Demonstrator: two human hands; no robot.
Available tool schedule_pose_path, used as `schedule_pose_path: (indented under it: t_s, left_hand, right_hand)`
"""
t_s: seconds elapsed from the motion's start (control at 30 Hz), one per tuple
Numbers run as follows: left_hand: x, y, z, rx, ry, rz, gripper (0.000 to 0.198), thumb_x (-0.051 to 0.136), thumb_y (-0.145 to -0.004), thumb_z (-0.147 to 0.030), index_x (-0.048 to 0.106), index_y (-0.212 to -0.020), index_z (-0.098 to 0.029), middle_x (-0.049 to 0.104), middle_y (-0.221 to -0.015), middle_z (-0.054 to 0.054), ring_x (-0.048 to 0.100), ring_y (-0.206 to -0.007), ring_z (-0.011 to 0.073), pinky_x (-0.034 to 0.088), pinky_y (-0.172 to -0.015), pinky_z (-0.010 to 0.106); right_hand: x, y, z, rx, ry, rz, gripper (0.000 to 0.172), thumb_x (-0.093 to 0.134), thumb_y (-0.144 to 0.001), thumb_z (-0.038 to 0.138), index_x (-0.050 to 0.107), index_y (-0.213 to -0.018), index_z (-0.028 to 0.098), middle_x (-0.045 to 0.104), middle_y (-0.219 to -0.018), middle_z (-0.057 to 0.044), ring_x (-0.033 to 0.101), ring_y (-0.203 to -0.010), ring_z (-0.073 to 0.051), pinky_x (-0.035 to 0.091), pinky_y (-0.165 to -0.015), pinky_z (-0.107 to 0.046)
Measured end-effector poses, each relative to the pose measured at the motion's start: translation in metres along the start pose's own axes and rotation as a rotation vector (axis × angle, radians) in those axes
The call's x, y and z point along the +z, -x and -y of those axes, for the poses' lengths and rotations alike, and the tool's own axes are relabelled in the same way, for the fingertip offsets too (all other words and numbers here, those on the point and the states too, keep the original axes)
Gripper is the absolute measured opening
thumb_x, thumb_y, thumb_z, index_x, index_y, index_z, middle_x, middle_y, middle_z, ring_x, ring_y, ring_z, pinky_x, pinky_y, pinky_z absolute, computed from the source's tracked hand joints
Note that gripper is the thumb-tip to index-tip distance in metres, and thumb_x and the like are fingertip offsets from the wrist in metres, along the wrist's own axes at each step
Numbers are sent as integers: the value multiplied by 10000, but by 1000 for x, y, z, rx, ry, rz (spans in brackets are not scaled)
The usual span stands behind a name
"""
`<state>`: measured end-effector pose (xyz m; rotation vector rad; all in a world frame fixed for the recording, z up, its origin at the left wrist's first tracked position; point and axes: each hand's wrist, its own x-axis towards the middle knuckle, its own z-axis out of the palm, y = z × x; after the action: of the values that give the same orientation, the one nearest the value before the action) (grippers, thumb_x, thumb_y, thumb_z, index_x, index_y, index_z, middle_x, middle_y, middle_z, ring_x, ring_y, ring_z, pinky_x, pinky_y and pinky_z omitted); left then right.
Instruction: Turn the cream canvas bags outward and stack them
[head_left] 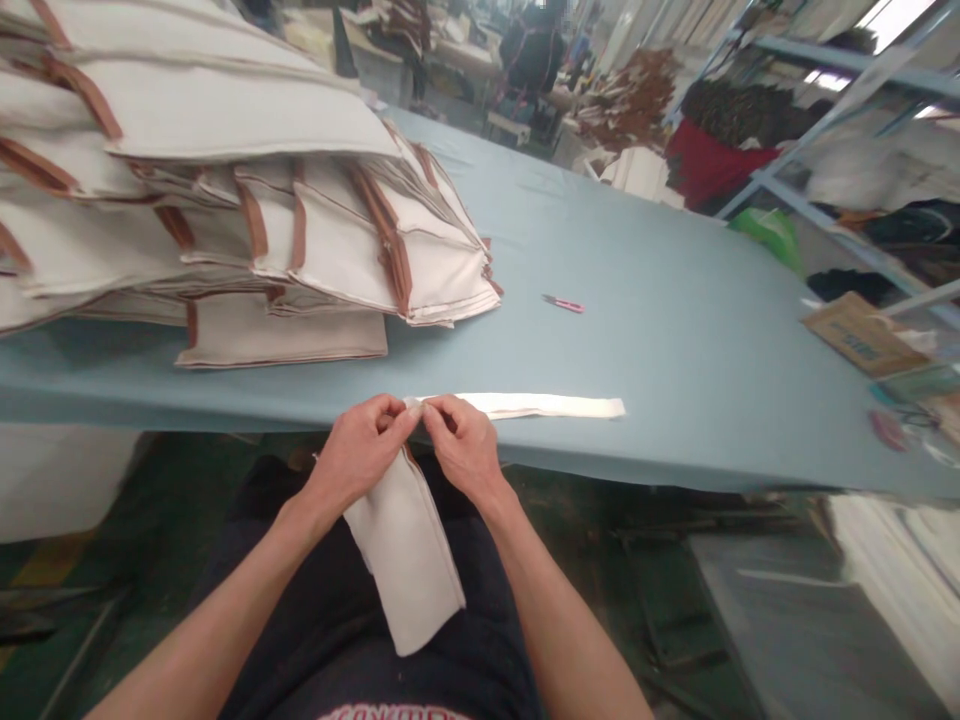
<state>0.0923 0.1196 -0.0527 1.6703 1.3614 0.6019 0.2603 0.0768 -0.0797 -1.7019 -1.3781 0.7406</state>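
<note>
My left hand [365, 445] and my right hand [463, 443] meet at the near edge of the blue-grey table [675, 330], both pinched on the top of a cream fabric piece [409, 555] that hangs down over my lap. From between the fingers a long cream strap [547, 405] runs to the right, flat along the table edge. It seems joined to the hanging piece, but the fingers hide the joint.
A tall stack of cream bags with brown trim [225, 190] fills the table's left. Small pink snips [563, 303] lie mid-table. A cardboard box [862, 335] sits at the right edge by metal shelving [825, 120]. A person [532, 55] works far behind.
</note>
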Motion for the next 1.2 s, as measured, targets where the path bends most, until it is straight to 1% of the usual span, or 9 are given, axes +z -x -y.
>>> schedule_pose_path:
  t_s: [0.13, 0.3, 0.43, 0.53, 0.63, 0.77, 1.0, 1.1, 1.2]
  left_hand:
    - [2, -3, 3, 22, -37, 11, 432, 507, -878, -653, 575, -695, -268, 614, -592, -30, 557, -609, 198, 415, -636, 315]
    - [5, 0, 8, -15, -135, -94, 371, 473, -882, -571, 536, -673, -271, 530, -587, -40, 506, -615, 188, 364, -630, 312]
    - [1, 2, 11, -65, -216, -157, 379, 474, -912, -557, 598, -707, -263, 613, -610, -14, 602, -643, 216, 406, -643, 316]
    - [-7, 5, 13, -114, -294, -204, 402, 476, -941, -536, 730, -838, -241, 777, -732, 46, 745, -754, 278, 474, -690, 334]
    - [-12, 15, 11, -140, -396, -246, 516, 447, -999, -509, 815, -1175, -194, 863, -850, 95, 834, -925, 356, 538, -783, 372]
    - [-2, 32, 1, -71, -528, -126, 634, 412, -1090, -440, 679, -1598, -170, 918, -952, 93, 890, -1039, 367, 591, -901, 386]
    - [23, 29, -15, -28, -792, 125, 620, 445, -1168, -270, 536, -1772, -160, 932, -1152, 212, 911, -1086, 407, 669, -933, 447]
    - [25, 27, -15, -39, -875, 154, 621, 411, -1199, -262, 488, -1808, -167, 929, -1133, 225, 916, -1072, 421, 690, -935, 482]
    - [26, 28, -12, -36, -923, 176, 651, 391, -1210, -258, 396, -1856, -182, 931, -1076, 220, 917, -1056, 441, 700, -942, 528]
  right_hand:
    - [1, -1, -3, -11, -30, -14, 218, 702, -1051, 378, 824, -920, 252, 831, -918, -14, 706, -886, -222, 515, -867, -336]
    - [1, -7, -10, 8, -135, -57, 374, 564, -1092, 501, 767, -923, 235, 786, -825, -3, 702, -789, -206, 542, -781, -311]
    - [3, -14, -15, 52, -187, -119, 436, 458, -1099, 551, 704, -924, 237, 792, -822, -32, 742, -785, -221, 570, -756, -313]
    - [7, -13, -15, 63, -170, -165, 418, 442, -1100, 534, 672, -894, 252, 781, -811, -36, 736, -785, -228, 558, -770, -324]
    - [12, -7, -11, 49, -116, -205, 338, 520, -1075, 497, 659, -870, 267, 751, -797, -24, 690, -787, -232, 520, -805, -337]
    - [19, 4, -3, 32, -77, -231, 221, 628, -1034, 408, 671, -869, 269, 732, -807, -19, 653, -799, -232, 485, -848, -345]
    - [17, 2, 2, 70, -232, -267, 239, 652, -1013, 419, 693, -836, 263, 726, -757, 0, 650, -753, -212, 525, -797, -329]
    - [1, -6, -2, 109, -389, -315, 337, 603, -1049, 520, 699, -875, 247, 736, -727, 7, 659, -662, -184, 538, -664, -289]
    - [-32, -16, -12, 157, -534, -420, 367, 647, -1030, 576, 690, -913, 230, 749, -764, 7, 657, -612, -150, 467, -520, -228]
